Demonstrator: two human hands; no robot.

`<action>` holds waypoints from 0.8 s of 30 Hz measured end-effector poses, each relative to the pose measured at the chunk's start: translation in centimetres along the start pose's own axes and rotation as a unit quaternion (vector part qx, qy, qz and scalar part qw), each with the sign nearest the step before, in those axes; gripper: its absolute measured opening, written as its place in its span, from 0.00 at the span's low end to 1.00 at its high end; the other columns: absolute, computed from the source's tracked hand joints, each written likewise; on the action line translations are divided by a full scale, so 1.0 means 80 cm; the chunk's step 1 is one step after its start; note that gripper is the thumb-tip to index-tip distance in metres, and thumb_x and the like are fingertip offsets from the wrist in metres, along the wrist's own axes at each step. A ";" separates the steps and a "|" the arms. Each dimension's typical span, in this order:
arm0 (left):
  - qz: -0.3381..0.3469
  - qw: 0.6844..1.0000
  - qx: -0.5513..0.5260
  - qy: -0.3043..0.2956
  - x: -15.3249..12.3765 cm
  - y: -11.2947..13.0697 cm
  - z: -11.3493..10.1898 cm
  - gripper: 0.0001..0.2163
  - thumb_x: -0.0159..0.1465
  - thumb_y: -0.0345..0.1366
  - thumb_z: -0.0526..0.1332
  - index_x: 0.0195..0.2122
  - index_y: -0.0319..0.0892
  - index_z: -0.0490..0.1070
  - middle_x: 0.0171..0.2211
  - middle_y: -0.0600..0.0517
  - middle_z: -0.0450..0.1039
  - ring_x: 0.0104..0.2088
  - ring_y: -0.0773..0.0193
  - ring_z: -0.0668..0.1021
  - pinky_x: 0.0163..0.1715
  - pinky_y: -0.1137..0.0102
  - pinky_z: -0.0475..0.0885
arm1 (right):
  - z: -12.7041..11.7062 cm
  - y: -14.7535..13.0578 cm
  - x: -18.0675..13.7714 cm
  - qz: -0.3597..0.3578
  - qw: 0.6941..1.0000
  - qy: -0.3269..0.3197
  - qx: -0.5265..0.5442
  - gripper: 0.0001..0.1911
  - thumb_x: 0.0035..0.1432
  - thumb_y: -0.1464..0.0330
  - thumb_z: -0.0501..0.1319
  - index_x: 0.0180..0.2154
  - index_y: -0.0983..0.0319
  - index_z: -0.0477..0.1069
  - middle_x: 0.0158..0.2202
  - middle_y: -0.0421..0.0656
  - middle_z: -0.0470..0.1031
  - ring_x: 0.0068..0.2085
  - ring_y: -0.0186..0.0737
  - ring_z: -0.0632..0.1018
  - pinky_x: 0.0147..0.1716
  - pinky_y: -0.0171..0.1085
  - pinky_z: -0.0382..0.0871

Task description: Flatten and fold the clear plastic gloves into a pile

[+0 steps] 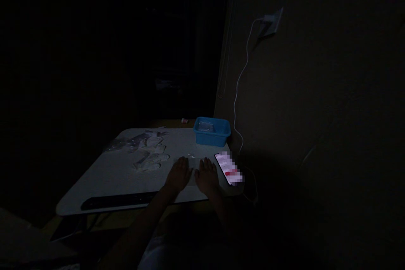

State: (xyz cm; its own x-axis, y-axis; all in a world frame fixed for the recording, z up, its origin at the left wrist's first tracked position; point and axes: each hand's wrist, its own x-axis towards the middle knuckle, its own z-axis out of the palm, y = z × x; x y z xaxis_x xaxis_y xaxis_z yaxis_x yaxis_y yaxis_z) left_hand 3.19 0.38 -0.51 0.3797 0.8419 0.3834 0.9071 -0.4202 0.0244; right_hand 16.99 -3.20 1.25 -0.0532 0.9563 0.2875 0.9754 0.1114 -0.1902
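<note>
My left hand (178, 175) lies flat, palm down, with its fingers stretched forward. Beside it, my right hand (206, 175) rests the same way, thumb pointing inward. Both press on what looks like a clear plastic bag (193, 163), spread on the white folding table (110, 177); the dark room hides its details. Just right of my right hand is a lit phone (226, 166), its screen partly blurred. Several white cloth-like pieces (152, 158), too dim to name, lie left of my hands.
A blue plastic basket (211, 138) with a clear packet (206, 126) inside stands at the table's far right corner. Crumpled clear plastic (122, 144) lies far left. A dark slot (120, 201) runs along the front edge. A white cable (235, 101) hangs from a wall socket (272, 22).
</note>
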 end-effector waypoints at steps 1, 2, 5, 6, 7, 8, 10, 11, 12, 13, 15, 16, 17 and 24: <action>-0.003 1.000 0.007 0.003 -0.003 -0.007 0.000 0.23 0.63 0.41 0.44 0.52 0.27 0.60 0.54 0.36 0.61 0.56 0.53 0.63 0.54 0.61 0.59 | 0.000 0.000 0.000 0.000 1.000 -0.001 -0.002 0.27 0.59 0.62 0.43 0.56 0.70 0.56 0.60 0.55 0.52 0.60 0.47 0.54 0.56 0.46 0.44; -0.006 1.000 0.012 0.004 -0.005 -0.014 0.000 0.23 0.64 0.42 0.43 0.52 0.28 0.60 0.54 0.36 0.62 0.56 0.54 0.63 0.53 0.60 0.59 | 0.000 0.000 0.000 0.001 1.000 -0.004 -0.004 0.27 0.60 0.62 0.43 0.56 0.70 0.55 0.60 0.55 0.52 0.60 0.47 0.54 0.56 0.46 0.44; -0.013 1.000 0.018 0.002 -0.012 -0.032 -0.003 0.23 0.64 0.42 0.41 0.52 0.31 0.61 0.54 0.37 0.62 0.56 0.53 0.62 0.53 0.58 0.59 | 0.000 -0.001 0.000 0.002 1.000 -0.008 -0.010 0.27 0.60 0.62 0.43 0.56 0.70 0.56 0.59 0.55 0.53 0.60 0.46 0.54 0.56 0.46 0.43; -0.014 1.000 0.019 0.001 -0.014 -0.036 -0.005 0.23 0.64 0.42 0.41 0.52 0.30 0.61 0.54 0.37 0.61 0.56 0.53 0.62 0.53 0.58 0.59 | 0.000 -0.001 0.000 0.001 1.000 -0.006 -0.011 0.27 0.60 0.62 0.43 0.56 0.70 0.56 0.59 0.55 0.53 0.60 0.46 0.54 0.56 0.46 0.43; -0.015 1.000 0.019 0.000 -0.016 -0.040 -0.007 0.23 0.64 0.41 0.41 0.52 0.30 0.61 0.54 0.37 0.61 0.56 0.53 0.62 0.53 0.58 0.59 | 0.000 0.000 0.000 -0.001 1.000 -0.003 -0.013 0.27 0.60 0.62 0.43 0.56 0.70 0.56 0.59 0.55 0.53 0.60 0.47 0.54 0.56 0.45 0.44; -0.018 1.000 0.018 -0.001 -0.017 -0.042 -0.009 0.23 0.64 0.41 0.41 0.52 0.30 0.62 0.54 0.36 0.61 0.56 0.53 0.62 0.53 0.58 0.59 | 0.000 0.000 -0.001 -0.001 1.000 -0.001 -0.014 0.27 0.60 0.62 0.43 0.56 0.70 0.57 0.59 0.55 0.53 0.60 0.47 0.55 0.56 0.45 0.44; -0.027 1.000 0.015 -0.004 -0.019 -0.043 -0.011 0.23 0.64 0.41 0.41 0.53 0.30 0.61 0.55 0.37 0.60 0.56 0.53 0.62 0.53 0.58 0.58 | 0.001 0.000 -0.001 -0.001 1.000 0.000 -0.015 0.27 0.59 0.63 0.44 0.56 0.71 0.57 0.59 0.55 0.54 0.60 0.47 0.55 0.56 0.45 0.44; -0.032 0.999 0.015 -0.006 -0.020 -0.042 -0.012 0.23 0.64 0.40 0.42 0.53 0.30 0.61 0.55 0.37 0.59 0.57 0.53 0.61 0.53 0.57 0.58 | 0.001 0.001 -0.001 -0.003 1.000 0.001 -0.016 0.27 0.59 0.63 0.44 0.56 0.70 0.56 0.59 0.55 0.54 0.60 0.47 0.55 0.56 0.45 0.45; -0.036 0.999 0.017 -0.009 -0.020 -0.041 -0.013 0.23 0.63 0.40 0.42 0.53 0.30 0.61 0.55 0.37 0.59 0.57 0.53 0.61 0.54 0.57 0.57 | 0.002 0.001 -0.001 -0.003 1.000 0.002 -0.017 0.26 0.60 0.63 0.44 0.56 0.70 0.56 0.59 0.55 0.54 0.60 0.47 0.55 0.56 0.45 0.45; -0.039 0.999 0.020 -0.013 -0.020 -0.040 -0.014 0.23 0.63 0.40 0.42 0.54 0.30 0.60 0.56 0.37 0.58 0.57 0.53 0.60 0.54 0.57 0.57 | 0.002 0.001 -0.001 -0.005 1.000 0.002 -0.019 0.26 0.60 0.62 0.44 0.56 0.70 0.56 0.59 0.55 0.54 0.60 0.47 0.55 0.56 0.45 0.45; -0.043 0.998 0.027 -0.022 -0.020 -0.038 -0.015 0.23 0.63 0.40 0.43 0.54 0.30 0.59 0.56 0.37 0.57 0.58 0.53 0.59 0.54 0.57 0.56 | 0.003 0.002 -0.001 -0.007 1.000 0.002 -0.024 0.26 0.60 0.62 0.43 0.56 0.69 0.57 0.59 0.54 0.54 0.60 0.46 0.55 0.56 0.45 0.44; -0.044 0.998 0.029 -0.027 -0.020 -0.038 -0.015 0.23 0.63 0.40 0.43 0.55 0.30 0.59 0.57 0.37 0.56 0.58 0.53 0.59 0.54 0.57 0.56 | 0.004 0.002 -0.001 -0.006 1.000 0.000 -0.024 0.26 0.60 0.62 0.43 0.56 0.69 0.57 0.59 0.54 0.54 0.60 0.46 0.55 0.56 0.45 0.45; -0.045 0.998 0.031 -0.030 -0.020 -0.037 -0.016 0.23 0.63 0.40 0.43 0.55 0.30 0.58 0.57 0.37 0.56 0.58 0.53 0.59 0.54 0.57 0.55 | 0.005 0.002 0.000 -0.006 1.000 -0.001 -0.023 0.26 0.60 0.62 0.44 0.56 0.69 0.57 0.59 0.54 0.54 0.60 0.46 0.55 0.56 0.45 0.45; -0.048 0.998 0.026 -0.035 -0.021 -0.034 -0.022 0.24 0.63 0.40 0.43 0.54 0.28 0.59 0.56 0.36 0.56 0.58 0.52 0.59 0.54 0.57 0.56 | 0.017 0.018 0.011 0.016 0.997 0.063 0.043 0.23 0.60 0.65 0.45 0.54 0.69 0.60 0.57 0.52 0.59 0.58 0.44 0.60 0.55 0.42 0.53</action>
State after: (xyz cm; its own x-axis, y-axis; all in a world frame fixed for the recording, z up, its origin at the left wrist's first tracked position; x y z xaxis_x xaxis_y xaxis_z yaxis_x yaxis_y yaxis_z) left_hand -0.26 -0.45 0.41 0.3009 0.8999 0.3158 0.9473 -0.3203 0.0101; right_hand 18.10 -1.86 -0.07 0.0094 0.9189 0.3943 0.9539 0.1100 -0.2793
